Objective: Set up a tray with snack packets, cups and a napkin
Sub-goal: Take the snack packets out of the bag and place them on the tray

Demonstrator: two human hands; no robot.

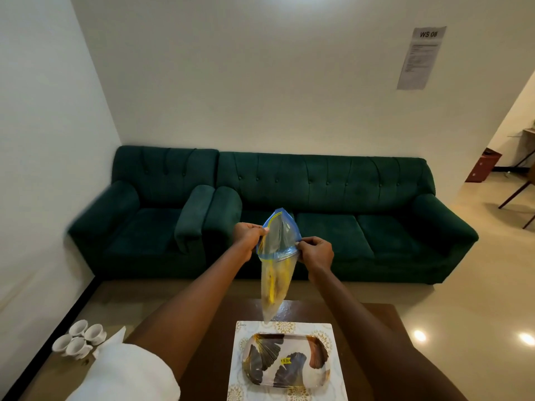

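- The left hand [249,237] and the right hand [315,253] are each pinching one side of the mouth of a clear zip bag [278,264], holding it in the air above the far edge of the counter [373,337].
- The bag is hanging mouth-up with yellow snack packets [275,285] showing through the plastic; its bottom tip is dangling just above the placemat [327,331].
- The tray [318,369], patterned with dark leaves, is lying on the placemat with nothing on it, so the loading looks not yet begun.
- The person appears to be pulling the seal apart. A sudden pop could be jerking the bag and flinging packets past the tray, onto the counter or the floor.
- The grip is only on thin plastic at the rim; if one pinch is slipping, the loaded bag is likely swinging down and tipping out.
- The bag is hanging beyond the tray rather than over it, so anything dropping now would probably be missing it.
- The four white cups [78,338] and the napkin [111,341] are waiting well apart, at the left by the rolled sleeve [127,374]; a wide elbow swing could be knocking the cups over.
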